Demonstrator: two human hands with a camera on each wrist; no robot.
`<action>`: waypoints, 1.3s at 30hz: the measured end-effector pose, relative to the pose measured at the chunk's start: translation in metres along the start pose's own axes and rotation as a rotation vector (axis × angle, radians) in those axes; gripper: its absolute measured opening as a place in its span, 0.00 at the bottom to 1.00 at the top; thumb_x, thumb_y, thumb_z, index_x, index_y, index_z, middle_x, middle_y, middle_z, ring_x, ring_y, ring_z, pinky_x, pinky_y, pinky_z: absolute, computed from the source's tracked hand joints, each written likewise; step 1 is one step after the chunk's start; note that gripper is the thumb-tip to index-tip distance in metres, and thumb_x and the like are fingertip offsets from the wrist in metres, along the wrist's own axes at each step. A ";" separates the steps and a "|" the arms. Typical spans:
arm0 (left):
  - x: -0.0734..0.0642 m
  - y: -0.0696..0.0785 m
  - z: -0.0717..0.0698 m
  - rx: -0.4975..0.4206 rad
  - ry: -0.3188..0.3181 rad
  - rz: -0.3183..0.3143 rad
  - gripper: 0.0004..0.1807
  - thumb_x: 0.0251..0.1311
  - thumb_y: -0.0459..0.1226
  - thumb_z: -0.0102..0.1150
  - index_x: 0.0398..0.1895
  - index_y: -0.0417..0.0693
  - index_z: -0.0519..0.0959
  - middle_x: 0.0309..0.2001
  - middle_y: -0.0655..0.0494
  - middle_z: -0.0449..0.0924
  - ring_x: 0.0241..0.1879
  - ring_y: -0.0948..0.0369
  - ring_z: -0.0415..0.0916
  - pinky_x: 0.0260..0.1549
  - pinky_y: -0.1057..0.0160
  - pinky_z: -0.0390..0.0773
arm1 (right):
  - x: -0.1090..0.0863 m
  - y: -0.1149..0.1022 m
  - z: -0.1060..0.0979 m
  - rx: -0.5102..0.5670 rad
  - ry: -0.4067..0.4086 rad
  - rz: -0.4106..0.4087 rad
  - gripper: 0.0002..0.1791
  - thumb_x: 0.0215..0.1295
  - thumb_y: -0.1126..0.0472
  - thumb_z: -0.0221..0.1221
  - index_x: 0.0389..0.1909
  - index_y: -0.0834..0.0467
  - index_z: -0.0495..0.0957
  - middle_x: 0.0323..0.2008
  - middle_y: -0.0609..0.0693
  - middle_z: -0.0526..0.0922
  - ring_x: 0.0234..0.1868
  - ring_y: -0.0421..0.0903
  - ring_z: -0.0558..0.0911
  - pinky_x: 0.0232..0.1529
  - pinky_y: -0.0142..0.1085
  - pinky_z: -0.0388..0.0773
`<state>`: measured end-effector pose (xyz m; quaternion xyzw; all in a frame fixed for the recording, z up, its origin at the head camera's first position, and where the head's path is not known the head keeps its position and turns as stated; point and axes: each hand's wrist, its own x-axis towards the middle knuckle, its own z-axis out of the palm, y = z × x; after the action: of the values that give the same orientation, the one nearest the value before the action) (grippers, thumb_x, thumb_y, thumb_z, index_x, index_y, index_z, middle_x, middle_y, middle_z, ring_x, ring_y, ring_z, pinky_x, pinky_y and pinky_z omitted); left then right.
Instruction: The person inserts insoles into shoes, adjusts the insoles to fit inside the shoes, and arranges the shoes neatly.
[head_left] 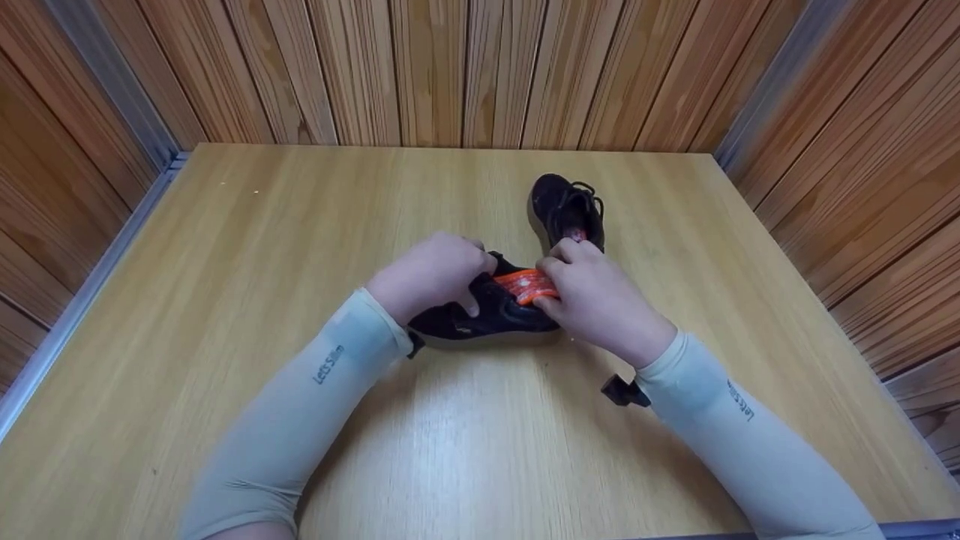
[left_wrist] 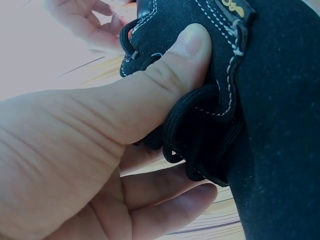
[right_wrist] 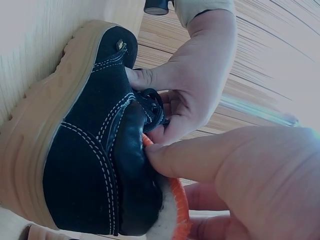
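A black shoe with a tan sole and white stitching stands on the table, toe to the left. My left hand grips its upper by the lacing, thumb pressed on the near side beside the black laces and fingers on the far side. An orange patterned insole sticks out of the shoe's opening. Its rear end is pinched by my right hand, thumb on the near edge. The right wrist view shows the insole's orange rim and whitish underside; its front part is hidden inside the shoe.
Behind my right hand a second black shoe stands with its toe pointing away, a reddish insole inside. Wood-panelled walls border the wooden table at the back and both sides.
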<state>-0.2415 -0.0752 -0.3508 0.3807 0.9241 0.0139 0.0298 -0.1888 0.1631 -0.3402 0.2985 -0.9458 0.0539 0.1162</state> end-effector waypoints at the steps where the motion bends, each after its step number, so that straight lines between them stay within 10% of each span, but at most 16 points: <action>1: 0.000 0.000 0.000 -0.001 -0.003 -0.003 0.25 0.54 0.47 0.85 0.53 0.49 0.88 0.48 0.49 0.86 0.47 0.50 0.87 0.54 0.49 0.87 | 0.000 0.000 0.001 0.004 0.000 0.002 0.24 0.67 0.55 0.76 0.54 0.69 0.86 0.50 0.63 0.84 0.50 0.64 0.81 0.54 0.56 0.84; 10: -0.001 0.001 -0.002 -0.005 -0.010 -0.007 0.25 0.55 0.46 0.84 0.55 0.51 0.88 0.49 0.49 0.86 0.48 0.49 0.88 0.55 0.49 0.87 | -0.003 0.005 -0.002 0.039 -0.026 0.045 0.27 0.69 0.50 0.75 0.57 0.67 0.86 0.54 0.64 0.80 0.50 0.64 0.71 0.50 0.53 0.79; 23: -0.003 0.001 -0.004 -0.038 -0.048 -0.034 0.24 0.56 0.45 0.84 0.54 0.51 0.86 0.50 0.49 0.86 0.51 0.49 0.86 0.56 0.48 0.86 | 0.005 0.004 -0.027 0.020 -0.196 0.081 0.24 0.70 0.54 0.74 0.55 0.70 0.85 0.50 0.65 0.86 0.47 0.63 0.83 0.55 0.56 0.82; 39: 0.000 0.000 -0.001 -0.041 -0.053 -0.028 0.24 0.56 0.45 0.84 0.54 0.51 0.86 0.49 0.50 0.85 0.49 0.50 0.85 0.56 0.48 0.86 | -0.001 0.003 -0.015 -0.028 -0.019 -0.027 0.17 0.70 0.57 0.74 0.45 0.68 0.85 0.38 0.58 0.82 0.29 0.54 0.81 0.35 0.50 0.86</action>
<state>-0.2411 -0.0754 -0.3494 0.3671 0.9278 0.0221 0.0624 -0.1867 0.1683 -0.3262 0.3099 -0.9434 0.0363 0.1121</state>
